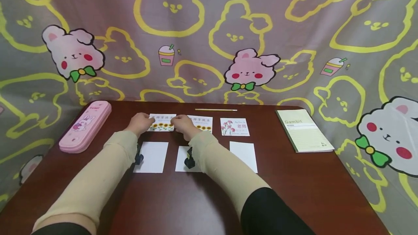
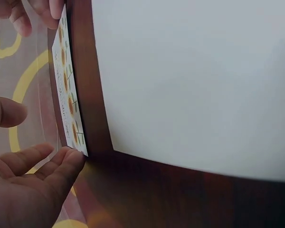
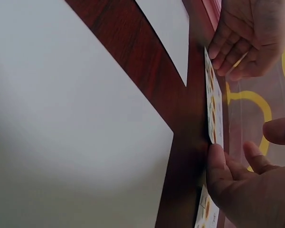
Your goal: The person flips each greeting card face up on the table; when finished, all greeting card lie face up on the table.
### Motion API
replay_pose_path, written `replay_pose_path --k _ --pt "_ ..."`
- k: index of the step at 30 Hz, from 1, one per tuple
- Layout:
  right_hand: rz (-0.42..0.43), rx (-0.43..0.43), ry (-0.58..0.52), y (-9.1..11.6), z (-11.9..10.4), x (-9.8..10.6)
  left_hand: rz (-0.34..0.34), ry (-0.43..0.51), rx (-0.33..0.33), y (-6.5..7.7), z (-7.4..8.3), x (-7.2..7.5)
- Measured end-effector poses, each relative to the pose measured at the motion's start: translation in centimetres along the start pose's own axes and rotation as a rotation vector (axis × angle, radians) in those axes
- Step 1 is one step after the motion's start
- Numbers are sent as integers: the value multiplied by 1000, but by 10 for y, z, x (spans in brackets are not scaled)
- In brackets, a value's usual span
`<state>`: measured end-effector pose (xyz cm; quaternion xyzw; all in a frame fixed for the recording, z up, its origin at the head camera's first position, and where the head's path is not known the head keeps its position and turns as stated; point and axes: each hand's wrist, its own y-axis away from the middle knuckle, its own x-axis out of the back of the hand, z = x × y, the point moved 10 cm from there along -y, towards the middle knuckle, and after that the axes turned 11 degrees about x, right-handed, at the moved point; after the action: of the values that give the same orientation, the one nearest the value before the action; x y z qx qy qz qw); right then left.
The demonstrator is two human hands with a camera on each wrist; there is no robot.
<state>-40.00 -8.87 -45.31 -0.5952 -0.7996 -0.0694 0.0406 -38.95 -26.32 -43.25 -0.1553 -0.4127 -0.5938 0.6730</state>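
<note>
A greeting card with sunflowers (image 1: 162,122) lies on the table between my two hands. At its left edge is my left hand (image 1: 139,123), fingertips touching the card's end and thumb held apart in the left wrist view. My right hand (image 1: 185,126) touches the opposite edge, its thumb likewise spread away from the fingers in the right wrist view. Close by on the right, partly behind my right hand, lies a second sunflower card (image 1: 203,123). A flower card with pink blossoms (image 1: 234,127) completes the row. Blank white cards (image 1: 153,159) lie nearer, partly covered by my forearms.
A pink pencil case (image 1: 86,126) sits at the far left of the brown table (image 1: 169,206). Behind the cards lies a pencil (image 1: 216,110). To the right is a notebook (image 1: 303,131). A patterned curtain (image 1: 196,46) hangs along the table's back and sides.
</note>
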Motion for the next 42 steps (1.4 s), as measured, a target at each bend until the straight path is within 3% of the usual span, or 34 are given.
replay_pose_path --k 6,11,14,18,22,26,32,37,42 --pt "-11 8 28 4 -3 -2 -8 -11 -5 3 -2 1" --pt "-8 39 41 9 -11 2 4 -28 -113 15 5 8" --pt "-50 33 -28 18 -19 1 6 -83 -243 38 16 11" --pt "-138 4 -120 39 -23 -9 14 -214 -476 84 29 8" --pt "-215 -50 -152 69 -14 -23 -41 -378 -632 125 21 -10" --pt "-257 -93 -161 95 -1 -34 -138 -489 -629 142 0 -29" --pt "-265 -145 -161 113 9 -43 -243 -579 -569 139 -24 -47" --pt "-239 -177 -212 116 10 -44 -204 -601 -626 139 -21 -50" --pt "-270 -177 -234 113 6 -47 -182 -588 -618 138 -20 -47"
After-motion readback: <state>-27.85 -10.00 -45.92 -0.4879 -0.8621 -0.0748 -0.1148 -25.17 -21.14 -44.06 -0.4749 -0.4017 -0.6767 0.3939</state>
